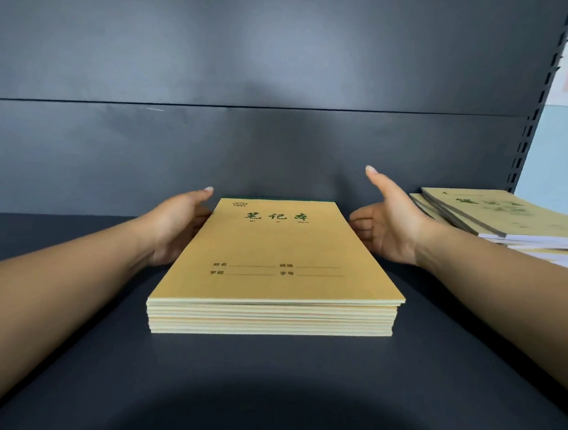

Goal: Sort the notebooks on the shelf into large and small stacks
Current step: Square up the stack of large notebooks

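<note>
Notebook stack [274, 274] mid-shelf [68, 351], left hand [175, 228] fingers loosely touching its side, right hand [388, 221] spread clear; uneven squeeze likely skews top copies toward the ragged pile [508, 218] at right.

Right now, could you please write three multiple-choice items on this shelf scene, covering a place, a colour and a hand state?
1. Where is the messier notebook pile?
A. right of the centre stack
B. left of it
C. on top of it

2. What colour is the centre stack's top cover?
A. blue
B. yellow-tan
C. white

3. How is the right hand?
A. fist
B. pinching a pen
C. open beside the stack

Answers: 1 A, it lies at the shelf's right end. 2 B, tan cover, green print. 3 C, fingers straight.
</note>
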Demonstrator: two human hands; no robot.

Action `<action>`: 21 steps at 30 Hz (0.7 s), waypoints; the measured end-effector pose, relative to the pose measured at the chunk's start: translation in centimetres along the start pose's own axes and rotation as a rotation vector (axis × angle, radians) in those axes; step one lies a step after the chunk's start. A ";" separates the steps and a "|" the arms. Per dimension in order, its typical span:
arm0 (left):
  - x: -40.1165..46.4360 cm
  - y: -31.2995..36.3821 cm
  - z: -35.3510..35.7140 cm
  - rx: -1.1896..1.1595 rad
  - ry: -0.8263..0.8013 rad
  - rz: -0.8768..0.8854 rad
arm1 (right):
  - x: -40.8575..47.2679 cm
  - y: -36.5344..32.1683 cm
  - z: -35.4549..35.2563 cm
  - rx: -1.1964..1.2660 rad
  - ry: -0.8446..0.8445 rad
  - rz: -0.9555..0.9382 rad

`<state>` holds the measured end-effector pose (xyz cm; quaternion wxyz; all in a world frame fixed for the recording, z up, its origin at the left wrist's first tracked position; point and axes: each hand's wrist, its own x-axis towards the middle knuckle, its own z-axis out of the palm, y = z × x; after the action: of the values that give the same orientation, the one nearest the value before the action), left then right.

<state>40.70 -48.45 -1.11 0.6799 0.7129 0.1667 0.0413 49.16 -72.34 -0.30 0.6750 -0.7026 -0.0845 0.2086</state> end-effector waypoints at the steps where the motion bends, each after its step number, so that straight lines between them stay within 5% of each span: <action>1: 0.0 0.0 0.0 -0.005 0.003 -0.009 | 0.2 0.0 0.0 0.006 -0.008 0.009; 11: 0.6 -0.2 -0.2 -0.033 0.021 -0.021 | 1.8 0.7 1.2 -0.242 -0.014 0.049; 21: 2.0 -0.1 1.2 -0.061 0.164 0.076 | 2.3 0.2 1.9 -0.074 0.048 0.045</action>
<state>42.88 -48.99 -1.63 0.6834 0.6919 0.1932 0.1304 50.44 -69.73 -0.94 0.6457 -0.7336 -0.0602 0.2034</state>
